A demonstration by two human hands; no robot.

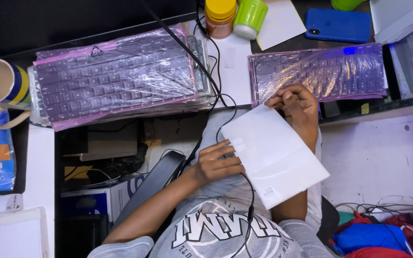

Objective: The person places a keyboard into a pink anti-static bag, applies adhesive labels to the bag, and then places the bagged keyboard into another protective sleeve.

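Hands first: our left hand presses its fingers against the near edge of a flat white envelope, a loose grip over our lap. Our right hand pinches the envelope's far corner, closed on it just below the surface edge. A black cable runs under the envelope. Beyond, we see a plastic-wrapped keyboard just past the right hand, a stack of wrapped keyboards to the left, a mug at the far left, and a blue phone farthest off.
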